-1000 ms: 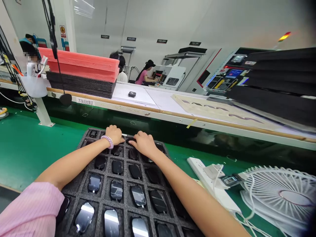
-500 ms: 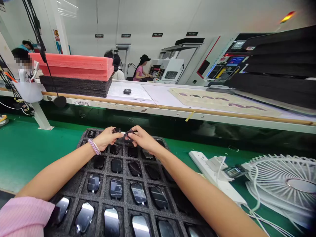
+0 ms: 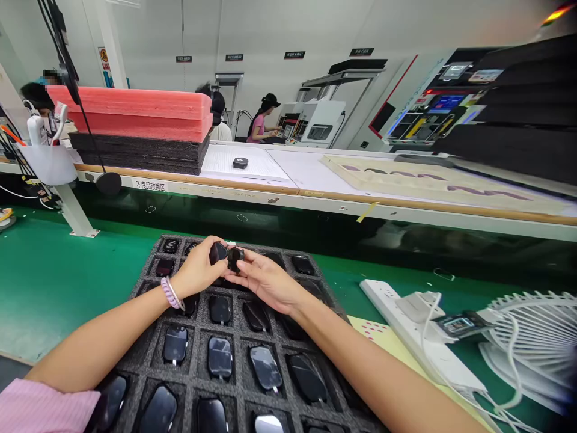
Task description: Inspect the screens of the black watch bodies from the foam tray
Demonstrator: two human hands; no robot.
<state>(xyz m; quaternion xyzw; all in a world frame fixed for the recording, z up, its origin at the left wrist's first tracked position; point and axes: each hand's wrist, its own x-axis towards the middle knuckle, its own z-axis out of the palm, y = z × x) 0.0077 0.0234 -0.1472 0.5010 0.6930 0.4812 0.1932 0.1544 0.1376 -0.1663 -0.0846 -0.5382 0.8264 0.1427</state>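
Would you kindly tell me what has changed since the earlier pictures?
The left hand and right hand, first at the far row of the foam tray, have drawn back slightly toward the wearer; the left now holds a dark piece, the right another. The tray, red foam stack and small black device stayed put.

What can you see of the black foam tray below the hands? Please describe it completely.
The black tray looks like speckled foam, with straight walls forming rows of squarish compartments. Many hold dark glossy pieces, several with a small pale tab. It lies flat on the green tabletop, far edge in view, near edge cut off by the picture. The left hand and right hand are over its far part; whether either touches it, I cannot tell.
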